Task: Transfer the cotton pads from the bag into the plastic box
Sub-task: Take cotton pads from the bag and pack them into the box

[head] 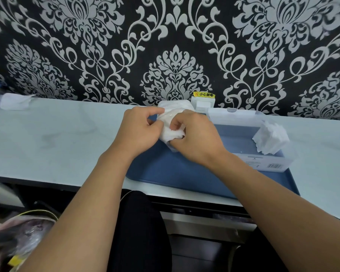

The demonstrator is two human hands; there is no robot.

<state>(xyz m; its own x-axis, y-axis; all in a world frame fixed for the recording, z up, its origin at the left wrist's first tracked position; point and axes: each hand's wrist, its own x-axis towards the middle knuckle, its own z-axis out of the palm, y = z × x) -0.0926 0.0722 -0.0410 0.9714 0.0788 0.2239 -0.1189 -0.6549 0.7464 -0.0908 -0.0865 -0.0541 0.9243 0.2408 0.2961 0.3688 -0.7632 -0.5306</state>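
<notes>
A clear bag of white cotton pads (174, 109) is held up over the blue tray (177, 171). My left hand (139, 130) grips the bag's left side near its mouth. My right hand (192, 138) has its fingers curled into the bag's opening, pinching a wad of pads (172, 134). To the right stands the clear plastic box (263, 163), lid open. A stack of cotton pads (271, 139) leans in the box's right end.
A white wall socket (203, 104) with a yellow warning label sits behind the bag. A white crumpled wrapper (15, 102) lies at the far left of the pale counter (57, 138). Below the counter edge are dark drawers and a bag at the lower left.
</notes>
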